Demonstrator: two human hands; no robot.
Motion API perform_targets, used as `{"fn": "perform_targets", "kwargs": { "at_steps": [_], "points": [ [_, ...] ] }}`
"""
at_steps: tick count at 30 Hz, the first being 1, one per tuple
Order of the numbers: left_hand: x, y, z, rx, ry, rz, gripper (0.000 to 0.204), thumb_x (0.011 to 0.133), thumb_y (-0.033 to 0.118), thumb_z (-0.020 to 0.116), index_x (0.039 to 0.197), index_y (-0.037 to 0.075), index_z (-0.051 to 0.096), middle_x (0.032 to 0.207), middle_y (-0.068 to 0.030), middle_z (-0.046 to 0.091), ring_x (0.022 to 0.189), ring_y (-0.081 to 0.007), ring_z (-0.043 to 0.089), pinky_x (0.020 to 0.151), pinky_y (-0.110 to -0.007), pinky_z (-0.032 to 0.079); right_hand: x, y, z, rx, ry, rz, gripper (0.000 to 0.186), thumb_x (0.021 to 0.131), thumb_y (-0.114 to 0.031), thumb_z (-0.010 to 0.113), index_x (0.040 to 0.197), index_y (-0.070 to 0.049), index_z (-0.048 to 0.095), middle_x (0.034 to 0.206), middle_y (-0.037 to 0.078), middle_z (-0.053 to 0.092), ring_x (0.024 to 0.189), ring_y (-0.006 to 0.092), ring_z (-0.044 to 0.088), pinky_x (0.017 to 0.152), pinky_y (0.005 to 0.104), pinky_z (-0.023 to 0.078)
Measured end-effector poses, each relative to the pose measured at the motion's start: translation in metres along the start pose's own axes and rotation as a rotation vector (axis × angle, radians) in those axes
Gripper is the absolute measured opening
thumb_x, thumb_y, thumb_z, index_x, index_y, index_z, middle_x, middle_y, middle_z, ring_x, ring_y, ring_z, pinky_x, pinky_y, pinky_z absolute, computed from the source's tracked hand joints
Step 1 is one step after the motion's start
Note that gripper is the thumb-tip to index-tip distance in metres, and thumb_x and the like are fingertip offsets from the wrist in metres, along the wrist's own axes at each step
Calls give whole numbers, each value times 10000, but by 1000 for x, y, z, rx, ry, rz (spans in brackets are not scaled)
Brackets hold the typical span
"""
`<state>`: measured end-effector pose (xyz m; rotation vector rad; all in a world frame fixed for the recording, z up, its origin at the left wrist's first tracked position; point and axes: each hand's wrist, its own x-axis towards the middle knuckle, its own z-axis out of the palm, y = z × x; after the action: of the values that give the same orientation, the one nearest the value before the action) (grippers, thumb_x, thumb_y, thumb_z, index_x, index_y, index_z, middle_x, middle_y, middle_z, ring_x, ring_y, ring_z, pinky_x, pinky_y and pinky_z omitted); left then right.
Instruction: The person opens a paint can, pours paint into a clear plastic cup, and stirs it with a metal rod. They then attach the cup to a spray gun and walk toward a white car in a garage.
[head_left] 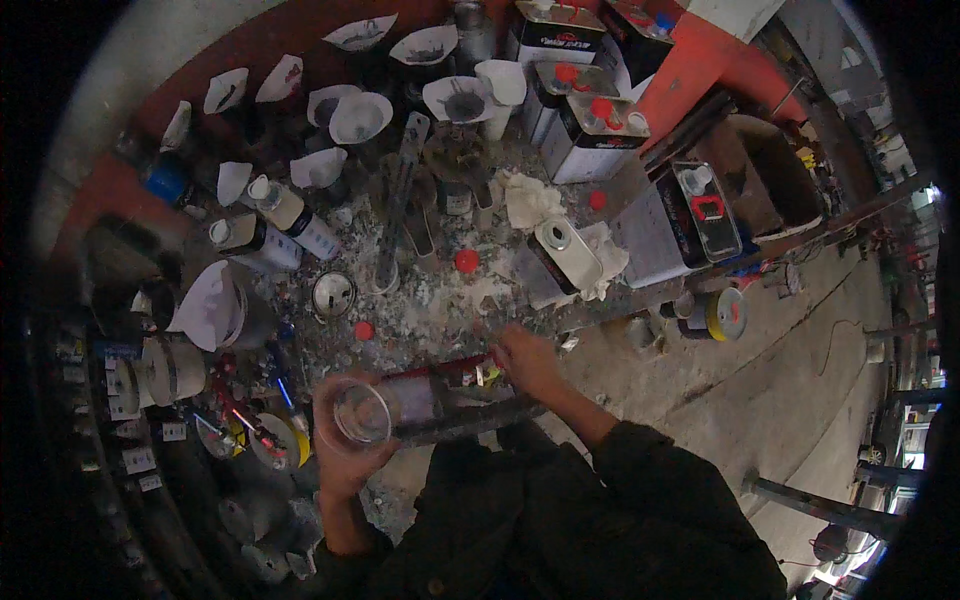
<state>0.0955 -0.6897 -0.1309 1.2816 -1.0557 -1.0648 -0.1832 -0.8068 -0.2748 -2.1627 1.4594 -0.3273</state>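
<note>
My left hand (pixel 340 450) grips a clear plastic cup (pixel 363 410) at the lower middle of the view. My right hand (pixel 525 360) is at the bench's front edge with its fingers curled closed; what they hold, if anything, is too small to make out. Below and between my hands is a shelf (pixel 450 420) under a reddish edge. Beyond them, the paint-spattered bench (pixel 420 305) carries red caps (pixel 466 261), an open round can (pixel 333 295), a long metal stick (pixel 400 190) and a small rectangular can (pixel 570 255) on crumpled rags.
Paper funnels (pixel 360 118) in cups fill the back left. Two bottle-like cans (pixel 295 220) stand in front of them. Large metal cans (pixel 590 145) and a dark bin (pixel 770 175) are at right. Pale concrete floor (pixel 770 380) lies right of the bench; a cluttered rack (pixel 140 420) is at left.
</note>
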Motion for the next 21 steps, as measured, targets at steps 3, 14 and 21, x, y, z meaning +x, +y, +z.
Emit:
{"fn": "perform_targets", "kwargs": {
  "at_steps": [3,14,21],
  "points": [
    [-8,-6,-5,208,47,64,890,580,84,851,1347,69,400,1242,-106,524,1179,-244,527,1001,-412,435,62,-7,-5,49,171,-60,361,842,-286,703,1106,-52,627,1041,168,619,923,382,642,736,461,533],
    [-19,16,-27,274,73,-55,823,594,167,858,1298,70,443,1227,-118,538,1186,-246,523,1023,-421,418,166,-25,27,-236,-52,308,279,861,-247,661,1011,-11,674,1092,179,662,992,303,679,745,482,568],
    [-25,9,-48,169,42,-78,801,612,148,865,1301,77,464,1231,-111,554,1152,-253,556,968,-411,459,95,-30,-1,1288,51,282,469,889,-147,697,1320,-26,557,1111,116,670,930,236,673,824,363,535]
  ]
}}
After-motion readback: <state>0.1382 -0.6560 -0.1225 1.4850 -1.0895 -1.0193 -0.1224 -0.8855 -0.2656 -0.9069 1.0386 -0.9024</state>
